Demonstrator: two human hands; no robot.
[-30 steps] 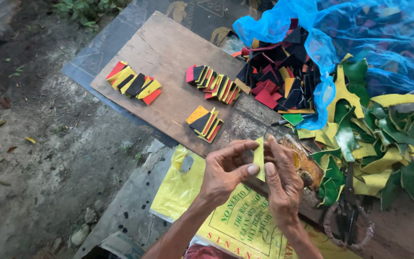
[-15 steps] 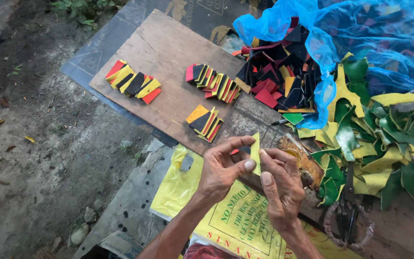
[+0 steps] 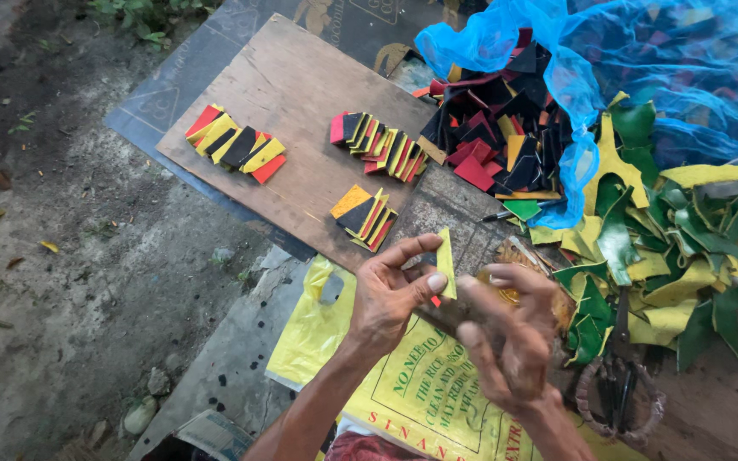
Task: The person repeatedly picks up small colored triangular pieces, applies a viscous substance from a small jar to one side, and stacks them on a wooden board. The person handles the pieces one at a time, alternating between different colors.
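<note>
My left hand (image 3: 390,294) pinches a small stack of cut pieces with a yellow piece (image 3: 445,260) standing upright on the outside; a bit of red and black shows behind it. My right hand (image 3: 506,333) is close beside it, fingers loosely curled, fingertips near the yellow piece, and whether it holds anything I cannot tell. Just beyond my hands lies a small fanned stack of yellow, black and red pieces (image 3: 363,216) on the wooden board (image 3: 292,94).
Two more fanned stacks (image 3: 234,145) (image 3: 377,142) lie on the board. A heap of loose red, black and yellow pieces (image 3: 497,128) sits in a blue net bag (image 3: 642,51). Green and yellow offcuts (image 3: 668,239) pile at right, scissors (image 3: 621,376) below. A yellow plastic bag (image 3: 318,333) lies under my hands.
My hands have stayed together over the yellow bag. The yellow piece has shifted slightly in my left hand's pinch, and my right hand's fingers have eased off it.
</note>
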